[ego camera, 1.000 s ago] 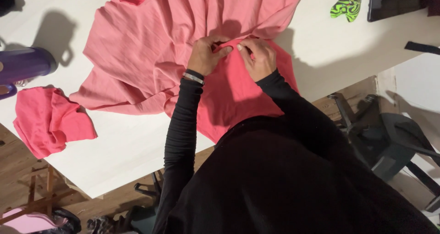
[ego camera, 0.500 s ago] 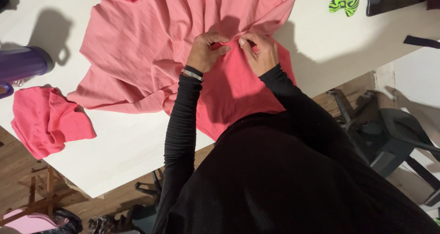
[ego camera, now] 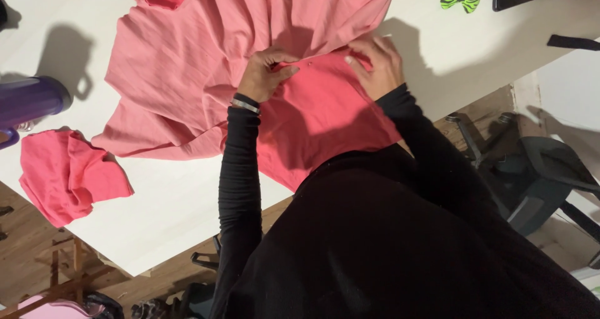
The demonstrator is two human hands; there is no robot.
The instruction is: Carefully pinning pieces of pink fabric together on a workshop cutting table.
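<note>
Left hand (ego camera: 265, 74) curled, fingertips pinching a fold of the pink fabric (ego camera: 206, 62) spread on the white table (ego camera: 169, 200); right hand (ego camera: 375, 65) flat, fingers pressed together on the cloth (sleeves black). Half a second earlier, hands touching; now apart.

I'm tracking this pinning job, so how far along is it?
Done: a small pin head shows in the big pink fabric. In hand: the left hand pinches the seam there while the right hand presses the cloth flat. Left: the small pink piece lies untouched aside.
</note>
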